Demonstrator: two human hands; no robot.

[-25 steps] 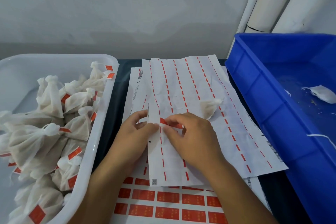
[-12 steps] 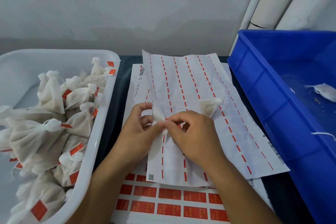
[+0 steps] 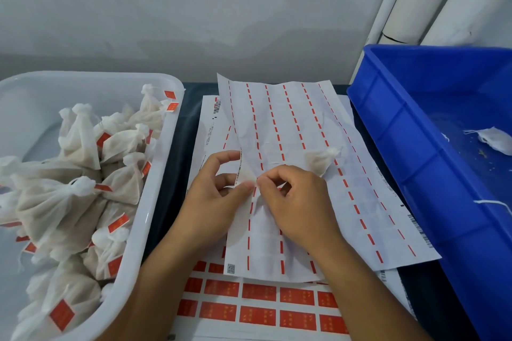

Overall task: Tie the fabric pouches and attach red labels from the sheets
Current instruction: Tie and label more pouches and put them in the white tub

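Observation:
A used label sheet [image 3: 299,130] with red dashed strips lies in the middle, over a sheet of full red labels [image 3: 257,313]. My left hand [image 3: 219,199] pinches the left edge of the used sheet, lifting and creasing it. My right hand [image 3: 296,202] meets it fingertip to fingertip, pinching at the same spot; a red label there is mostly hidden by the fingers. One small tied fabric pouch [image 3: 321,159] lies on the sheet just beyond my right hand.
A white tub [image 3: 155,202] on the left holds several tied pouches with red labels [image 3: 83,196]. A blue crate [image 3: 415,152] on the right holds one loose pouch [image 3: 496,141] and bits of string. White pipes stand at the back right.
The left edge of the used sheet has been lifted and creased between both hands. The red label seen at the fingertips a second ago is now mostly covered.

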